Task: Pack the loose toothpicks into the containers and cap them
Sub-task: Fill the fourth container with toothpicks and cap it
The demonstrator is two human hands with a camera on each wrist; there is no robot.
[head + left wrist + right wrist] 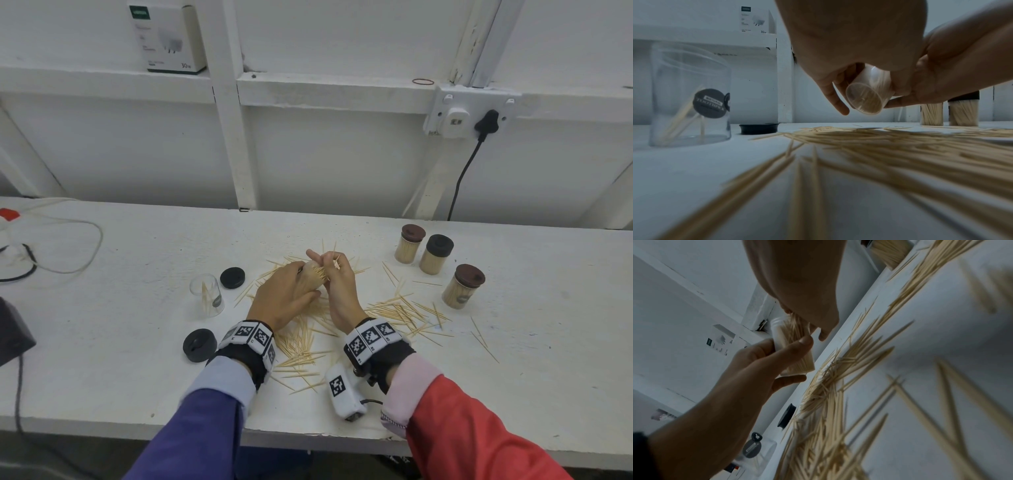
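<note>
On the ledge behind the table stands a white box (168,36) with a green mark at its top corner and the writing "30w" near its bottom; the smaller print is too small to read. A clear container (207,297) stands open at the left of the white table (120,342), with only a few toothpicks inside and a dark round label whose words are blurred. Two black caps (232,278) (199,344) lie near it. The left hand (286,296) grips a tilted clear container (869,92) that is nearly full of toothpicks, just above the pile of loose toothpicks (301,342). The right hand (337,284) pinches a small bunch of toothpicks at the mouth of this container. At the right stand three full, capped containers (409,244) (436,254) (463,286), two with brown caps and one with black.
</note>
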